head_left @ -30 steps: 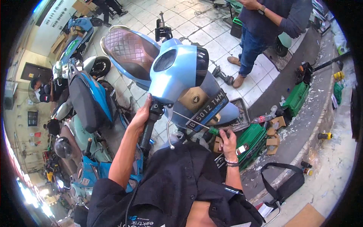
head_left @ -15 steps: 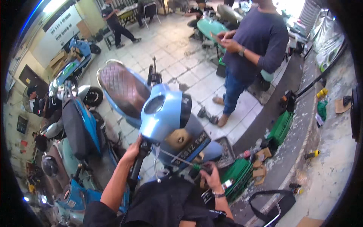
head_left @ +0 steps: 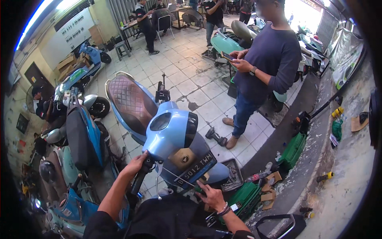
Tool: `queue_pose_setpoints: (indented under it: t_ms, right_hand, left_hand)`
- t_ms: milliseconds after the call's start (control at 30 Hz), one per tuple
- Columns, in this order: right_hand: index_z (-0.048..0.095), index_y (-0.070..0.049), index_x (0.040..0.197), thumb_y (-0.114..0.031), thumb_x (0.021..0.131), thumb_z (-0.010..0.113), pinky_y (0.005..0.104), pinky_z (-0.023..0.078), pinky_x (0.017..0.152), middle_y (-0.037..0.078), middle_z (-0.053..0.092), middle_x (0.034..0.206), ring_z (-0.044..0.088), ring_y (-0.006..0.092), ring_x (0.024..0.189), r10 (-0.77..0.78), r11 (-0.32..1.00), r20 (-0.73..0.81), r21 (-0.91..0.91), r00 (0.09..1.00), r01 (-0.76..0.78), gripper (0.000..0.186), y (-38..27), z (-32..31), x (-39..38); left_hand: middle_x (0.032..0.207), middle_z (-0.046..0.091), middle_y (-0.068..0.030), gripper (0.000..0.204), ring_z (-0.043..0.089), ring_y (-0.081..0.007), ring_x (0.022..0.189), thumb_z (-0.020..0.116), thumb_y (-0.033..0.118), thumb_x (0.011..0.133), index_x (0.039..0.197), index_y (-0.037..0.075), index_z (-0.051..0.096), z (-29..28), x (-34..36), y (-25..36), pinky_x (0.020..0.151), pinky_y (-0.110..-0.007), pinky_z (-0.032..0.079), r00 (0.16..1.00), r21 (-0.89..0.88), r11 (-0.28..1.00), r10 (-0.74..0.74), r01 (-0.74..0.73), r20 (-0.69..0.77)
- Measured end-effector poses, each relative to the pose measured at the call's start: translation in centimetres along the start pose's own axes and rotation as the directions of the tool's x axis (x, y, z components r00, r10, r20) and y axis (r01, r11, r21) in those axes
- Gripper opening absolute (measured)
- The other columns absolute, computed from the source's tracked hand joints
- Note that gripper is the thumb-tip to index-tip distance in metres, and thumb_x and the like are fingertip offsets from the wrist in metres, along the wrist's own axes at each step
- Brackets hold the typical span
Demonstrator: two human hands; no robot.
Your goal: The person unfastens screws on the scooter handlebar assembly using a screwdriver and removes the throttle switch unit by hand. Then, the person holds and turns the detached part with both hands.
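A light-blue scooter (head_left: 166, 134) stands before me, with its quilted seat (head_left: 129, 97) turned away. My left hand (head_left: 136, 164) is wrapped round the handlebar housing at the cowl's edge, above the black grip (head_left: 137, 183) and silver brake lever (head_left: 158, 187). My right hand (head_left: 211, 198) holds a screwdriver (head_left: 197, 187) by its green handle, index finger raised along it, below the number plate (head_left: 197, 169). The long thin shaft slants up-left to the handlebar beside the lever. Where its tip sits is too small to make out.
A standing person (head_left: 266, 63) holds a phone beside a power tool (head_left: 215, 136) on the floor. More scooters (head_left: 83, 143) crowd the left. Green toolboxes (head_left: 291, 151), a metal tray (head_left: 232, 175) and cardboard pieces (head_left: 268, 195) line the right by a concrete step. Several people are farther back.
My view has tilted up, so the scooter and my hands sit lower in the picture and more room shows. My right index finger has lifted slightly on the screwdriver.
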State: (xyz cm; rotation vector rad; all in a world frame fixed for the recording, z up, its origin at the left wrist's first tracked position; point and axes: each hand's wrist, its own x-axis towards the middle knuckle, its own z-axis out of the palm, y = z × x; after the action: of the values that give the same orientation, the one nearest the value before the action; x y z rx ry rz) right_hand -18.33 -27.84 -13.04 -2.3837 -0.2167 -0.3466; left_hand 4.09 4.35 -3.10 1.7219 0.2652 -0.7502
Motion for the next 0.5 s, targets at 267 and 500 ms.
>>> queue_pose_setpoints:
  t_ms: [267,500]
  right_hand:
    - [0.068,-0.015,0.130,-0.032,0.094,0.072,0.0314,0.052,0.062,0.003,0.072,0.094,0.064,0.0162,0.068,0.247,0.780,0.380,0.469,0.891,-0.416,0.040,2.2,-0.8,2.8]
    - [0.067,0.000,0.111,-0.015,0.083,0.083,0.0319,0.053,0.084,0.008,0.072,0.099,0.069,0.0186,0.092,0.298,0.488,0.446,0.688,0.844,-0.537,0.035,3.3,-0.8,3.6]
  left_hand:
    - [0.076,0.065,-0.0117,0.084,0.060,-0.0184,0.073,0.039,0.073,0.099,0.086,-0.005,0.068,0.6,1.8,-1.5,0.070,-0.040,0.047,0.960,0.428,0.901,0.177,-0.071,-0.214]
    - [0.079,0.062,-0.0046,0.069,0.059,-0.0108,0.067,0.053,0.065,0.099,0.100,-0.002,0.065,2.4,0.1,1.5,0.060,-0.026,0.049,0.981,0.099,0.995,0.034,-0.015,-0.193]
